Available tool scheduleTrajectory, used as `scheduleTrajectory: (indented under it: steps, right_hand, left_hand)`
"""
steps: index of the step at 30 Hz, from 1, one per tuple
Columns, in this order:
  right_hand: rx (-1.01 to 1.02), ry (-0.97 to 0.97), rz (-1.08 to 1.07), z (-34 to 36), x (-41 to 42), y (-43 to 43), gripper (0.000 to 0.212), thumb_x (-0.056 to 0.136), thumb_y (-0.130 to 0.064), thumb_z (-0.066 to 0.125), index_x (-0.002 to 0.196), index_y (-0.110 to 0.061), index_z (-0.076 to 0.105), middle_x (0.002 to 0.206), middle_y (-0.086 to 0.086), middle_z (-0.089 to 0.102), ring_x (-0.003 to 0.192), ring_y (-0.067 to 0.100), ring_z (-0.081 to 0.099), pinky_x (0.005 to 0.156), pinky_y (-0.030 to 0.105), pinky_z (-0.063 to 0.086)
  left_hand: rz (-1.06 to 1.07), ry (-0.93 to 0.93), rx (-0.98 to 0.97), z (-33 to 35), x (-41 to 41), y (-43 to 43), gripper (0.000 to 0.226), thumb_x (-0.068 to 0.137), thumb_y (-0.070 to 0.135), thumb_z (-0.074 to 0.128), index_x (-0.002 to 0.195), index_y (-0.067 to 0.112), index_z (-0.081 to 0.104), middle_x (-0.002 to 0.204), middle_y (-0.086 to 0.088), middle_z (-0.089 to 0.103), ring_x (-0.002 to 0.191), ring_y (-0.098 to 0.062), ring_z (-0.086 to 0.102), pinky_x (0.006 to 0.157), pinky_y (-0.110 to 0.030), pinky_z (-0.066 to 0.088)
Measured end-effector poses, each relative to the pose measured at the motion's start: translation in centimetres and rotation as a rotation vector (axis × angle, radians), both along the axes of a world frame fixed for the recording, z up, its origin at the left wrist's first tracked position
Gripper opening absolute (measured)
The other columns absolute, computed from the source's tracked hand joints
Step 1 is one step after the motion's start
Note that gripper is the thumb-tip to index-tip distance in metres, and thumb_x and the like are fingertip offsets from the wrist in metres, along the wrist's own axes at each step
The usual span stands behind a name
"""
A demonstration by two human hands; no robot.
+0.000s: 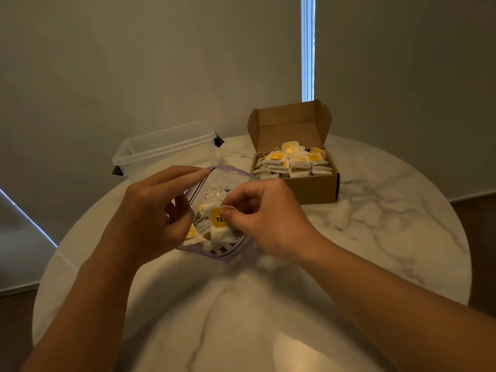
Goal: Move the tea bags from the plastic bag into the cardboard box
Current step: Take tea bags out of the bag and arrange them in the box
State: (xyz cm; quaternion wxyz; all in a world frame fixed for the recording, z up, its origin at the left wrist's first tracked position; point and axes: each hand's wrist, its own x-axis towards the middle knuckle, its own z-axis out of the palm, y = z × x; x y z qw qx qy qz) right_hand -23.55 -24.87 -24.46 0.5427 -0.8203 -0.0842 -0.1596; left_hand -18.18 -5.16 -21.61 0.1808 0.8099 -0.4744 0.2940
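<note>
Right grip (268,218) pinches tea bag (221,236), yellow tag (218,218) "TE"; left grip (150,213) pinches plastic bag (214,183) rim.

One wide-angle view is taken from the head, aimed forward and down, close over the table (375,237).

Both forearms are reaching in from below, converging. Left hand (155,210) is gripping the plastic bag (214,185) rim, index finger lying straight along it, other fingers curled. Right hand (268,218), just beside it, is pinching a tea bag (219,232) between thumb and curled fingertips.
</note>
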Motion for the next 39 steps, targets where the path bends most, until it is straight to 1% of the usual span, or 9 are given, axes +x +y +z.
scheduleTrajectory:
  steps: [8,13,19,22,26,31,34,37,39]
  right_hand:
    - [0.010,-0.031,0.012,0.9,-0.2,-0.6,0.012,0.085,-0.014,0.073,0.095,-0.020,0.075,0.086,-0.008,0.073,0.079,0.006,0.069,0.072,0.027,0.060]
    - [0.058,-0.120,-0.002,2.1,0.1,-0.6,0.010,0.085,-0.014,0.073,0.095,-0.019,0.074,0.084,-0.005,0.073,0.077,0.008,0.070,0.069,0.029,0.061]
    - [-0.238,-0.091,-0.002,1.7,0.7,0.6,0.019,0.087,-0.018,0.072,0.105,-0.019,0.075,0.097,-0.005,0.073,0.084,0.003,0.066,0.078,0.016,0.056]
    - [-0.359,-0.085,-0.013,1.9,1.1,0.8,0.021,0.087,-0.020,0.072,0.107,-0.020,0.075,0.101,-0.001,0.074,0.089,0.009,0.067,0.084,0.026,0.057]
    - [-0.530,-0.092,-0.042,2.2,1.1,0.8,0.020,0.089,-0.022,0.069,0.109,-0.019,0.075,0.104,0.003,0.072,0.096,0.017,0.063,0.085,0.034,0.056]
    - [-0.676,-0.089,-0.081,2.5,0.9,0.7,0.020,0.093,-0.010,0.063,0.108,-0.019,0.074,0.106,0.006,0.068,0.099,0.020,0.059,0.085,0.035,0.055]
    - [-0.765,-0.048,-0.043,3.0,0.5,0.7,0.032,0.090,-0.006,0.066,0.119,-0.019,0.068,0.115,0.006,0.064,0.110,0.021,0.055,0.087,0.030,0.053]
    - [-0.896,0.032,-0.001,3.3,0.5,1.0,0.048,0.086,-0.004,0.069,0.131,-0.018,0.059,0.123,0.007,0.059,0.115,0.024,0.053,0.080,0.026,0.046]
    - [-0.956,0.004,0.008,3.3,0.6,1.2,0.047,0.086,-0.004,0.067,0.131,-0.016,0.057,0.122,0.008,0.059,0.108,0.023,0.056,0.073,0.026,0.042]
  left_hand:
    - [-0.006,-0.003,-0.011,0.0,0.0,0.0,0.052,0.077,0.002,0.062,0.128,0.010,0.060,0.123,-0.004,0.064,0.088,-0.011,0.061,0.057,-0.017,0.052]
    - [-0.004,-0.003,-0.033,0.0,0.0,0.0,0.052,0.077,0.001,0.060,0.128,0.011,0.061,0.122,0.001,0.062,0.089,-0.006,0.058,0.057,-0.020,0.053]
    - [-0.004,0.007,-0.028,0.1,-0.1,0.0,0.051,0.076,0.003,0.063,0.127,0.009,0.061,0.122,-0.004,0.064,0.089,-0.010,0.061,0.058,-0.015,0.052]
    - [0.006,0.003,-0.024,0.1,-0.1,0.0,0.051,0.076,0.004,0.063,0.127,0.008,0.061,0.122,-0.006,0.065,0.089,-0.012,0.061,0.061,-0.012,0.051]
    - [0.013,-0.001,-0.032,0.1,-0.1,0.0,0.051,0.076,0.003,0.063,0.127,0.008,0.062,0.122,-0.005,0.064,0.090,-0.011,0.061,0.061,-0.011,0.050]
    - [0.014,-0.008,-0.031,0.1,-0.2,-0.1,0.049,0.076,0.004,0.062,0.125,0.006,0.063,0.121,-0.006,0.064,0.089,-0.011,0.060,0.059,-0.015,0.052]
    - [0.015,-0.006,-0.022,0.1,-0.2,0.0,0.050,0.076,0.005,0.062,0.126,0.005,0.062,0.122,-0.006,0.064,0.088,-0.013,0.061,0.058,-0.015,0.052]
    - [0.014,-0.012,-0.019,0.1,-0.2,-0.1,0.050,0.076,0.004,0.063,0.126,0.006,0.062,0.121,-0.006,0.065,0.088,-0.012,0.061,0.059,-0.015,0.052]
    - [0.009,-0.009,-0.025,0.1,-0.2,-0.1,0.050,0.076,0.003,0.063,0.126,0.006,0.062,0.121,-0.006,0.065,0.088,-0.011,0.060,0.060,-0.016,0.052]
